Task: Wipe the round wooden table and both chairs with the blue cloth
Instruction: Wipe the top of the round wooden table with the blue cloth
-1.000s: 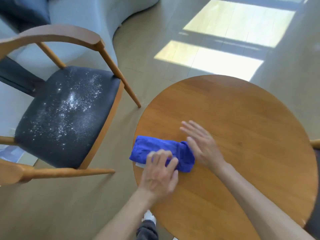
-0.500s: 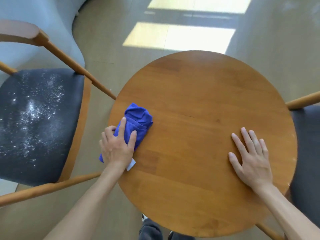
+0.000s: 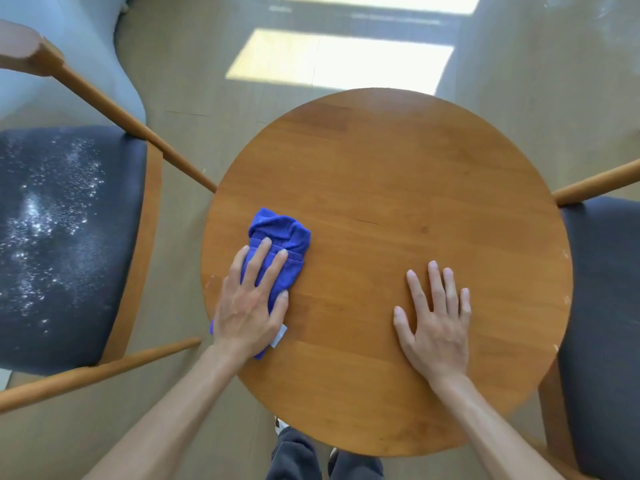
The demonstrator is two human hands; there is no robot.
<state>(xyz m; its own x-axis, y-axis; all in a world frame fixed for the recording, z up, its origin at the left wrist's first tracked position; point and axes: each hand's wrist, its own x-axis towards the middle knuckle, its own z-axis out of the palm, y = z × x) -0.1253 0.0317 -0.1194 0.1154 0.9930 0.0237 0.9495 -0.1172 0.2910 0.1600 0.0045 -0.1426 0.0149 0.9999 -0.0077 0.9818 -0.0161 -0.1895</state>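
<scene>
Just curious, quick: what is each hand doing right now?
Left hand: open, fingers straight, pressing the blue cloth onto the table.
Right hand: open, flat on the table, holding nothing.

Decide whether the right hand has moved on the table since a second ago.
Yes. The right hand left the blue cloth and now lies flat nearer the table's right edge.

The left hand [image 3: 251, 306] presses the blue cloth [image 3: 277, 251] flat against the round worktop [image 3: 398, 174] near its left edge. The right hand [image 3: 434, 322] rests flat, fingers [image 3: 436, 282] spread. The left chair [image 3: 72, 244] seat carries white specks; the right chair [image 3: 602, 306] stands opposite.
</scene>
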